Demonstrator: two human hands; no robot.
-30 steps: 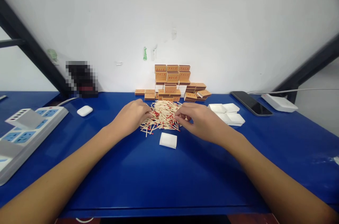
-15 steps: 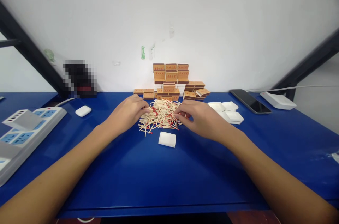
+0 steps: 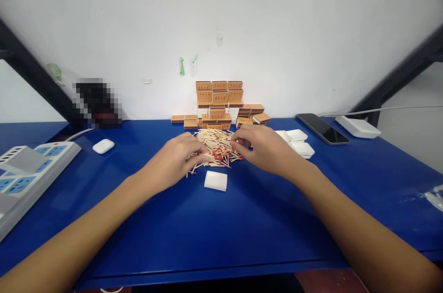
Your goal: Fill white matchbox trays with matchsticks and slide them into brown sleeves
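Note:
A loose heap of red-tipped matches [image 3: 216, 138] lies on the blue table, with several stray ones along its near edge. At the heap's left front, my left hand [image 3: 180, 157] has thumb and forefinger closed on some matches. My right hand [image 3: 261, 145] is at the heap's right side, its fingers curled and pinched together; what is between them is hidden. Just in front of the heap sits a small white matchbox tray [image 3: 216, 181]. More white trays [image 3: 302, 149] lie to the right, partly behind my right hand.
Orange matchboxes [image 3: 220, 98] are stacked against the wall behind the heap. A phone [image 3: 321, 128] and a white flat device [image 3: 358, 127] lie at right. On the left are a white earbud case [image 3: 103, 146] and a power strip [image 3: 41, 170]. The table [image 3: 214, 237] ends at a front edge.
My left hand has moved right and nearer to me, over the heap's front. My right hand has shifted slightly back and to the right. The view has shifted a little.

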